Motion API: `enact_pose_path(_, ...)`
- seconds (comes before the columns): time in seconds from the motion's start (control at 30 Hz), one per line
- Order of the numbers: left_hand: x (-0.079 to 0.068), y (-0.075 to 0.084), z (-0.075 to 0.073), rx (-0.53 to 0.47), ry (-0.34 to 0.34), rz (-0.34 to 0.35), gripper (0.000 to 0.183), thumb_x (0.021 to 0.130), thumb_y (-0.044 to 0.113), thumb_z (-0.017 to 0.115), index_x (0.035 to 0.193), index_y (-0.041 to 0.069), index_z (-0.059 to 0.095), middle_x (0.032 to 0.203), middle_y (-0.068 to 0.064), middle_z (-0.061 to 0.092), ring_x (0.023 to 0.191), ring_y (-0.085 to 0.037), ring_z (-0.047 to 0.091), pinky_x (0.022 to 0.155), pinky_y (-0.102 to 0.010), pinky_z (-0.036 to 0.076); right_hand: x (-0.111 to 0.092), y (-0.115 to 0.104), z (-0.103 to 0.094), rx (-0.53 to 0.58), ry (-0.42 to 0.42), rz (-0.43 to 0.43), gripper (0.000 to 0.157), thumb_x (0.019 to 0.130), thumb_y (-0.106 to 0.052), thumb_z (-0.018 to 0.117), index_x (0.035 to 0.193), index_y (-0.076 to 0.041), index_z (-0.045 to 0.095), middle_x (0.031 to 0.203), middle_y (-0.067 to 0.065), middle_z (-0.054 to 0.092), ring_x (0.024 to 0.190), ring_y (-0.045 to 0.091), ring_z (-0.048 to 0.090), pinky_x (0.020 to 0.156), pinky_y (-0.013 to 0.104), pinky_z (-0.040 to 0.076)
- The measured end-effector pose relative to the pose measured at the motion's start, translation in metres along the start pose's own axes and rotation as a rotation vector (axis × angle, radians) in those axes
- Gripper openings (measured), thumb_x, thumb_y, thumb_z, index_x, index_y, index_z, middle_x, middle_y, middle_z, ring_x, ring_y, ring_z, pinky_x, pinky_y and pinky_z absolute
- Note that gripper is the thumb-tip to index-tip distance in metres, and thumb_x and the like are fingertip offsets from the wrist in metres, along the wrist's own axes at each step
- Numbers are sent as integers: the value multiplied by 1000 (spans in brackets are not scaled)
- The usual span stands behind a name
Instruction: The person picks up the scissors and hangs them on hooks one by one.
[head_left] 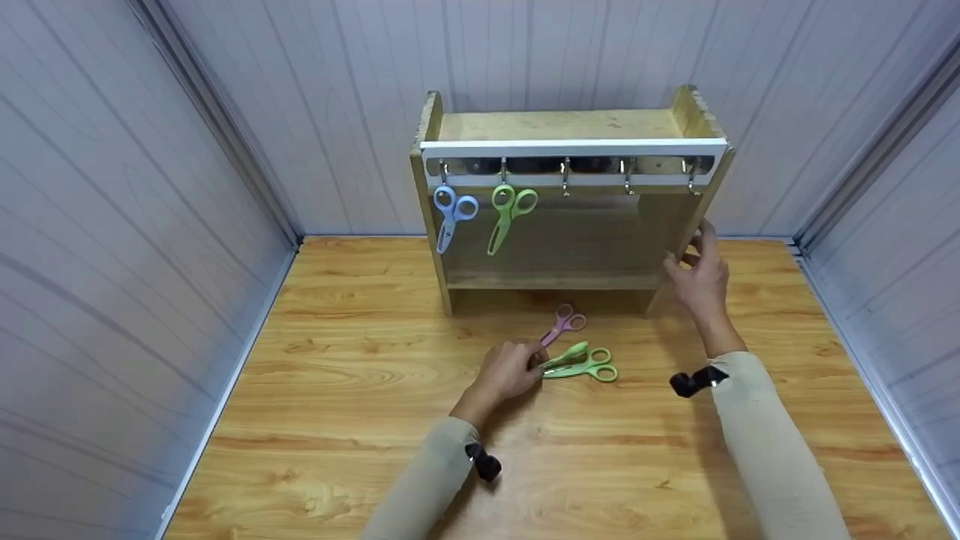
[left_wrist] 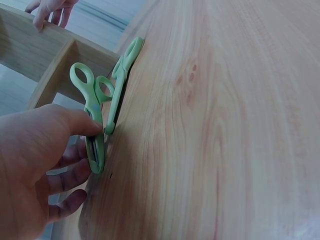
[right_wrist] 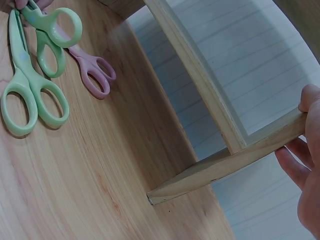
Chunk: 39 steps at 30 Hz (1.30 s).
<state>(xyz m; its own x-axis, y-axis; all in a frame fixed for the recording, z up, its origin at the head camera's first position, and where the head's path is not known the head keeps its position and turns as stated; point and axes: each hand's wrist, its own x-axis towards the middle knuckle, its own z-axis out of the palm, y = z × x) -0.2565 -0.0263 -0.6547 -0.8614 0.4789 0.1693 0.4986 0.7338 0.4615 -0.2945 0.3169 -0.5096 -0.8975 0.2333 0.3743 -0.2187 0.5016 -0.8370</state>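
My left hand (head_left: 511, 369) pinches a pair of green scissors (left_wrist: 93, 102) by the blade end between thumb and fingers, handles pointing away from the palm. Right beside it a second pair of green scissors (right_wrist: 31, 90) lies flat on the wooden table. Pink scissors (right_wrist: 91, 71) lie just behind, towards the wooden shelf (head_left: 551, 281). With thumb in front and fingers behind, my right hand (head_left: 699, 274) grips the shelf's right side panel (right_wrist: 220, 167). Blue scissors (head_left: 450, 214) and another green pair (head_left: 508, 214) hang from the two leftmost hooks of the hook rail (head_left: 577, 146).
Several metal hooks to the right on the rail, such as the middle hook (head_left: 565, 180), carry nothing. The shelf stands near the back wall (head_left: 360, 150). Panelled walls also bound the table (head_left: 337, 450) at left and right.
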Motion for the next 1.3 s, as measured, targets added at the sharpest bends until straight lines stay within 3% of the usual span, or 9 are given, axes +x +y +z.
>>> enact_pose_path(0.2, -1, -1, 1, -2, -1, 10, 14, 94, 23, 76, 105, 25, 84, 93, 9, 80, 85, -10, 72, 74, -33, 54, 0, -1, 0, 0, -12, 11, 75, 103, -5, 70, 171, -11, 38, 160, 32, 62, 129, 57, 74, 83, -2, 45)
enact_pose_path(0.23, 1, -6, 6, -16, -7, 11, 14, 95, 24, 75, 106, 27, 84, 94, 10, 80, 84, -8, 71, 74, -32, 53, 0, -1, -1, 0, -14, 14, 76, 103, -5, 70, 171, -11, 37, 160, 33, 62, 129, 58, 73, 82, -1, 46)
enact_pose_path(0.53, 0, -7, 4, -17, -11, 21, 14, 95, 25, 75, 106, 28, 84, 93, 13, 79, 82, -6, 68, 70, -29, 50, 0, -1, -1, -14, -10, 16, 76, 104, -4, 69, 172, -12, 36, 160, 33, 62, 128, 57, 73, 84, -1, 45)
enact_pose_path(0.63, -2, -2, -3, -62, -20, -4, 13, 94, 24, 76, 104, 27, 84, 89, 13, 78, 79, -6, 65, 70, -29, 48, 0, -1, 0, -5, -6, 11, 75, 104, -5, 69, 171, -12, 38, 160, 33, 62, 129, 57, 73, 83, -1, 46)
enact_pose_path(0.9, -16, 34, -52, -108, -61, -30, 12, 97, 15, 76, 105, 17, 84, 85, 2, 79, 74, -13, 61, 68, -35, 49, -1, 0, 1, 29, 5, 2, 73, 103, -6, 68, 170, -12, 40, 160, 33, 63, 128, 59, 73, 80, 0, 47)
enact_pose_path(0.93, -15, 28, -46, -96, -52, -18, 12, 98, 18, 75, 105, 18, 85, 85, 4, 79, 74, -12, 60, 69, -34, 48, -1, 0, 1, 27, 6, 1, 73, 103, -6, 68, 170, -12, 40, 160, 33, 63, 128, 59, 73, 80, 0, 47)
enact_pose_path(1.1, -14, 26, -50, -121, -51, -10, 13, 100, 20, 76, 108, 17, 85, 88, 4, 80, 76, -12, 63, 69, -36, 52, -1, 0, 1, 12, 12, -4, 72, 102, -6, 69, 169, -11, 41, 158, 32, 64, 126, 58, 74, 81, 0, 46)
enact_pose_path(1.13, -12, 21, -45, -113, -38, -1, 13, 100, 21, 76, 108, 18, 85, 87, 5, 79, 76, -11, 64, 68, -35, 51, -1, 0, 1, 9, 13, -5, 73, 102, -6, 69, 169, -11, 41, 158, 32, 64, 126, 58, 75, 81, 0, 46)
enact_pose_path(1.3, -12, 24, -49, -142, -46, -9, 14, 100, 20, 77, 111, 16, 85, 93, 2, 84, 83, -11, 74, 73, -34, 58, 0, 0, 0, -1, -1, -2, 75, 103, -7, 69, 171, -13, 39, 161, 32, 61, 129, 59, 73, 81, -1, 45)
